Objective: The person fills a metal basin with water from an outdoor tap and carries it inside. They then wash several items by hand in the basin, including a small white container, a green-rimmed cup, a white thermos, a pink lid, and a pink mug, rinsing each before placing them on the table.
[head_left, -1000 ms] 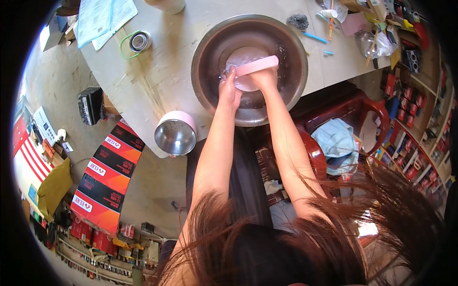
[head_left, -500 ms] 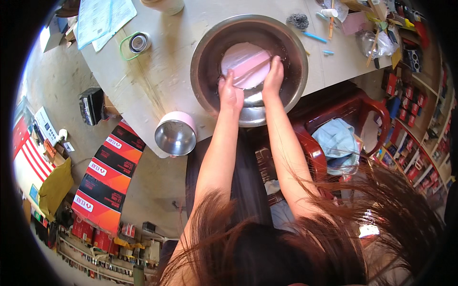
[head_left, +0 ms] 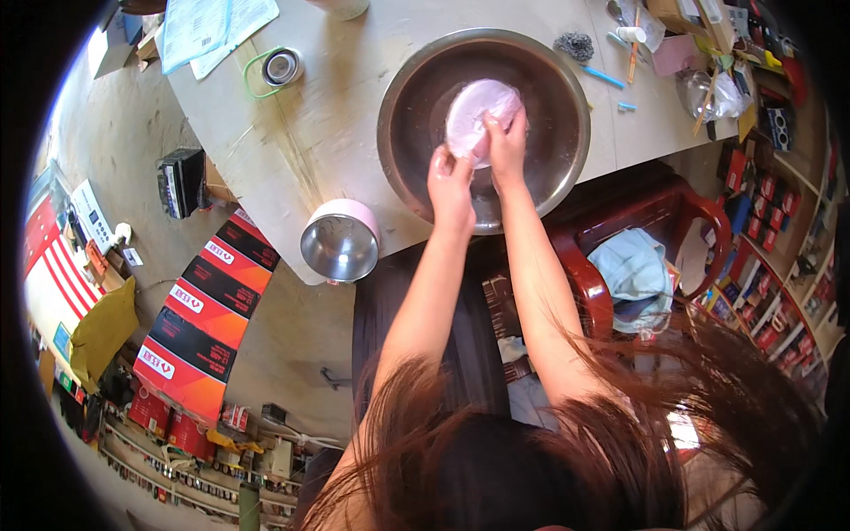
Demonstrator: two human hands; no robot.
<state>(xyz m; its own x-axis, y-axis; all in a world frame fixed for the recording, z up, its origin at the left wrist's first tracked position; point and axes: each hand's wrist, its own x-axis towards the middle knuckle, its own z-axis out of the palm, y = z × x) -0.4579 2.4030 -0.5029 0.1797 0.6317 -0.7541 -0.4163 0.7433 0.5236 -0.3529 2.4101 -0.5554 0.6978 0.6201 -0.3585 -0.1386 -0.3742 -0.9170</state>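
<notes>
A round, pale pink lid-like piece [head_left: 479,111] is held tilted inside a wide steel basin [head_left: 403,168]. My right hand [head_left: 506,152] grips its right lower side, the thumb lying over its face. At its lower left edge, my left hand [head_left: 452,189] has its fingers curled and pinched against the rim. The undersides of the fingers and the far side of the piece are hidden. Left of the basin, near the table edge, a pink pot [head_left: 340,241] with a steel inside lies with its mouth toward me.
On the table [head_left: 257,142] are a small steel cup with a green loop [head_left: 282,67], papers [head_left: 199,31], a steel wool scrubber [head_left: 575,46] and a blue stick [head_left: 604,77]. A red wooden chair [head_left: 584,274] with a light blue cloth [head_left: 633,274] stands right. Red-black boxes [head_left: 208,305] are stacked left.
The pink piece has turned and tilted in the basin, its raised bar no longer showing. Both hands have come closer together at its lower side. The whole view has shifted slightly.
</notes>
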